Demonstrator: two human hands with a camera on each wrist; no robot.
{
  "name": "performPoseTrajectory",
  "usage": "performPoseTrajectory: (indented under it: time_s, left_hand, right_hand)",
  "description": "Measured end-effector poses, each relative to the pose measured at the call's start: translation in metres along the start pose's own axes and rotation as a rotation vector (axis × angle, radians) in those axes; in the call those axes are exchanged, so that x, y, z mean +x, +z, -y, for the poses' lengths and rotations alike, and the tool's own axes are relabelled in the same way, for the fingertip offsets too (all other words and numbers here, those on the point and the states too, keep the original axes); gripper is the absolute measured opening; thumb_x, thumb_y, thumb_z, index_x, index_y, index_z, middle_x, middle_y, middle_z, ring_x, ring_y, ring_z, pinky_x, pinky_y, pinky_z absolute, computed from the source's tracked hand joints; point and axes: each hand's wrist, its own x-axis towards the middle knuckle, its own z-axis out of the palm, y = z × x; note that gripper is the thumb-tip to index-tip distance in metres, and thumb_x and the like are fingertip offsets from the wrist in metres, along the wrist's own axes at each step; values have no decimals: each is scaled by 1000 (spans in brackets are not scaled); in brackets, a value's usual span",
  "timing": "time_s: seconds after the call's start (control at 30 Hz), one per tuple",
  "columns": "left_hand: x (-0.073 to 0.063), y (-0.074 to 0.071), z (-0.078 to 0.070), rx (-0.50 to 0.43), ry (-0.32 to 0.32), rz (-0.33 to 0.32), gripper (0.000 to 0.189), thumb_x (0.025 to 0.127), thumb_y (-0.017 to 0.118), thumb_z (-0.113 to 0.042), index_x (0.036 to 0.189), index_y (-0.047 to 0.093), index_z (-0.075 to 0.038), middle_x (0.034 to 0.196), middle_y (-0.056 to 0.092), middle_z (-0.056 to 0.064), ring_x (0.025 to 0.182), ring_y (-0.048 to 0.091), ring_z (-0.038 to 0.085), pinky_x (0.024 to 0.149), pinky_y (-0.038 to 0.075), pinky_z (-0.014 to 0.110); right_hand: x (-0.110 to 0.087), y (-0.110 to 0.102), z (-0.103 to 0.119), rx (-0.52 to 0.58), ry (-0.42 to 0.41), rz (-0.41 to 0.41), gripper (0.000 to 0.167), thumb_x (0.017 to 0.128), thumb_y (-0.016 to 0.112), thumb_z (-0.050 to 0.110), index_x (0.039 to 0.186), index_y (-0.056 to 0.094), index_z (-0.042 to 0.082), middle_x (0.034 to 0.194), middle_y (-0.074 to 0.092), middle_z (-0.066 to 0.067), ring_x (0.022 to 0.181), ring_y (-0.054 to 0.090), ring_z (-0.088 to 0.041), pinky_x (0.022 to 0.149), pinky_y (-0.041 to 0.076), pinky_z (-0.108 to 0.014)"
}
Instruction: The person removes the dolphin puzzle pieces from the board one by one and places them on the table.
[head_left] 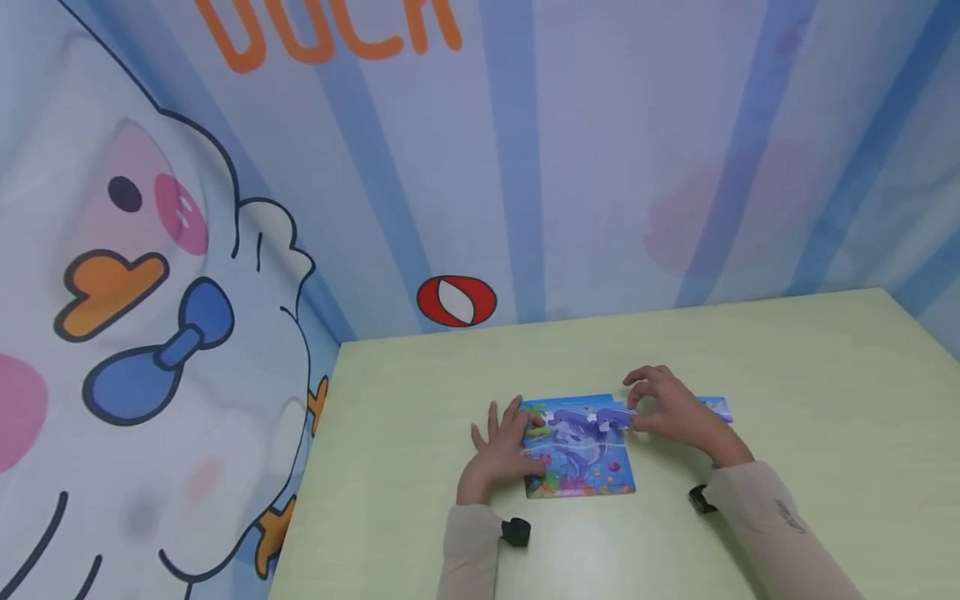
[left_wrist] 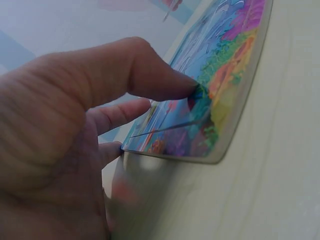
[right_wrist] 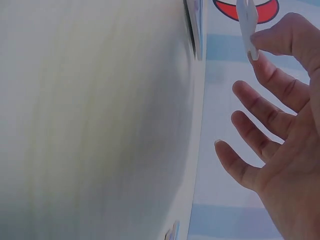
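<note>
A jigsaw puzzle [head_left: 581,475] with dolphins and a bright sea floor lies flat on the table in the head view. At its left side, my left hand [head_left: 501,454] rests with fingers spread; in the left wrist view the thumb [left_wrist: 165,85] presses on the puzzle's picture [left_wrist: 232,65]. Over the upper right part of the puzzle, my right hand [head_left: 671,412] pinches a purple puzzle piece [head_left: 615,418] between thumb and index finger. The right wrist view has this puzzle piece [right_wrist: 247,25] edge-on, raised off the table, with the other fingers spread loosely.
Another puzzle piece [head_left: 717,407] lies on the pale table [head_left: 397,467], partly behind the right hand. A backdrop [head_left: 600,167] with blue stripes and a cartoon duck [head_left: 247,467] borders the table at the back and left.
</note>
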Motion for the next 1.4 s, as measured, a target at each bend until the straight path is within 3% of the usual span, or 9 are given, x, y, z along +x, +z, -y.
performPoseTrajectory:
  time_s: [0.6,0.97,1.4]
  left_hand:
    - [-1,1,3,-20,49,-27,55,73,77,-18,124,56,-14,165,17,18,149,-8,50,106,-11,77]
    - [-1,-1,0,5,23,-10,58,74,77,-22,128,56,-17,167,16,15,151,-9,47,106,-8,78]
    - [2,2,4,15,20,-9,59,74,79,-23,128,56,-18,167,17,14,151,-8,47,106,-8,79]
  right_hand:
    - [-24,-25,-22,-27,4,-72,16,76,76,-1,77,66,11,121,62,-23,118,46,-48,93,39,-62]
    - [-30,-34,-35,-69,-34,-108,18,75,77,-3,78,67,11,116,62,-25,113,48,-51,90,39,-64]
    - [-32,-41,-44,-128,60,-19,14,80,80,2,79,68,9,117,60,-26,113,46,-53,90,36,-68]
